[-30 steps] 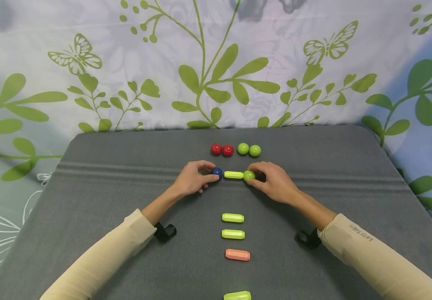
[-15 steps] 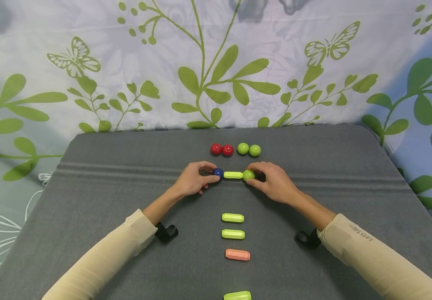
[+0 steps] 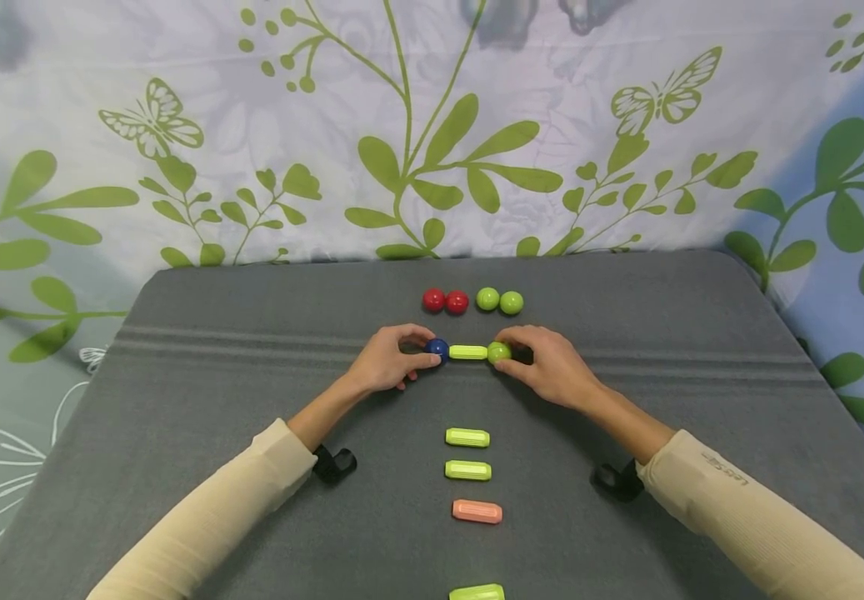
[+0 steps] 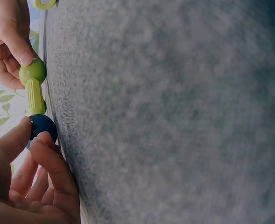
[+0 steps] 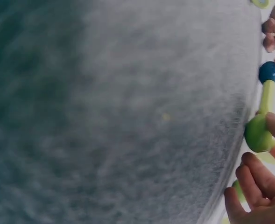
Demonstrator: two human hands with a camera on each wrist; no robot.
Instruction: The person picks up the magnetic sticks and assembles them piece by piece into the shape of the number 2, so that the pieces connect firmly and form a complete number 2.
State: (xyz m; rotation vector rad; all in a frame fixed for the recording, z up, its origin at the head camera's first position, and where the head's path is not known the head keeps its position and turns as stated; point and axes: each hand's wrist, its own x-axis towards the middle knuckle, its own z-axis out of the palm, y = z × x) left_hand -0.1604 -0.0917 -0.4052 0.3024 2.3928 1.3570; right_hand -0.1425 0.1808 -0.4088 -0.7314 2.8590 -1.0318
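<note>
My left hand (image 3: 385, 360) pinches a dark blue ball (image 3: 437, 349) between thumb and fingers. That ball touches the left end of a yellow-green ridged rod (image 3: 468, 352). At the rod's right end is a lime green ball (image 3: 497, 352), pinched by my right hand (image 3: 550, 367). In the left wrist view the blue ball (image 4: 43, 127), the rod (image 4: 34, 96) and the green ball (image 4: 33, 72) form one straight line. The right wrist view shows the same row, with thumb and finger on the green ball (image 5: 258, 134).
Behind the hands lie two red balls (image 3: 445, 301) and two lime green balls (image 3: 499, 300). Toward me, in a column, lie yellow-green rods (image 3: 467, 437), an orange rod (image 3: 477, 511) and another yellow-green rod (image 3: 477, 592). All rest on a grey cloth-covered table (image 3: 252, 300) before a leaf-patterned curtain (image 3: 312, 125).
My left hand has moved slightly right, bringing the blue ball against the rod's left end; a small gap showed there before. My right hand stays on the green ball.
</note>
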